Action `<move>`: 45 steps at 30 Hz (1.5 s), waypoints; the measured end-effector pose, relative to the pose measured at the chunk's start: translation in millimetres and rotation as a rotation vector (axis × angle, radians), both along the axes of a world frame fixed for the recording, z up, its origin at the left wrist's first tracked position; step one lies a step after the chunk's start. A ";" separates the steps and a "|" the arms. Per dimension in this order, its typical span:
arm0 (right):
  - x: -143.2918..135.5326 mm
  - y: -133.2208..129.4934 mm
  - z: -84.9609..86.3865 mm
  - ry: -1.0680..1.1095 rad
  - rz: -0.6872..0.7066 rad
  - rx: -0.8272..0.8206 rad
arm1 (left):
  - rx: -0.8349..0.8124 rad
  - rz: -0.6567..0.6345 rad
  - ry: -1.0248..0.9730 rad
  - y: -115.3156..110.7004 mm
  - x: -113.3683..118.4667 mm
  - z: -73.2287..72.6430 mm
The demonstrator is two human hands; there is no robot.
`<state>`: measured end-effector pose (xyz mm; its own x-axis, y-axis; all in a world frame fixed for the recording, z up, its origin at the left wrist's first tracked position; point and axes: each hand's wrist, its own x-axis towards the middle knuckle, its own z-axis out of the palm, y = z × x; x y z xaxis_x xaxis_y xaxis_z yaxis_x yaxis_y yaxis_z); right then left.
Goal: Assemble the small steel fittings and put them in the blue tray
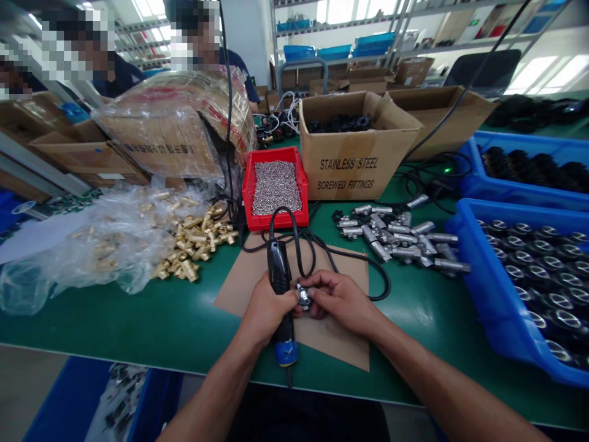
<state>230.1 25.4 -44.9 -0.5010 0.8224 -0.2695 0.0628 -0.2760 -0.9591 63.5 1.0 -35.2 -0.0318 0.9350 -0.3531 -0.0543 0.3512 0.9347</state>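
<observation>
My left hand point(265, 307) is wrapped round a black electric screwdriver point(278, 270) with a blue nose. Its bit points down toward the near table edge, and its cord loops up from the far end. Between the fingertips of my right hand point(338, 301) is a small shiny metal fitting point(304, 297), its exact kind partly covered by fingers. My left thumb reaches over to the same fitting. Both hands are above a flat piece of cardboard point(340, 341) lying on the green table point(175, 325).
A red bin point(304, 190) of small metal pieces stands behind the screwdriver. Brass fittings point(197, 242) spill from plastic bags at left; silver cylindrical parts point(400, 233) lie at right. Blue crates point(483, 294), a cardboard box point(350, 166) and black cables point(381, 270) surround the area. Two or more people sit opposite.
</observation>
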 end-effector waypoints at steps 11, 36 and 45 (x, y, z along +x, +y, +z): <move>-3.9 -4.8 0.9 -0.116 0.046 0.290 | -0.005 0.031 0.018 -5.8 -8.2 3.5; -10.9 -3.9 0.1 -0.267 0.044 0.570 | 0.840 0.371 -0.022 9.3 16.6 50.3; -14.3 -2.1 0.8 -0.291 0.080 0.596 | 0.808 0.391 0.004 6.2 21.0 45.1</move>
<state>215.9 23.3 -44.1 -0.5418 0.8360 0.0865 0.3405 0.3124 -0.8868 84.4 7.3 9.9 -0.3998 0.8204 0.4088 -0.0280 -0.4567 0.8892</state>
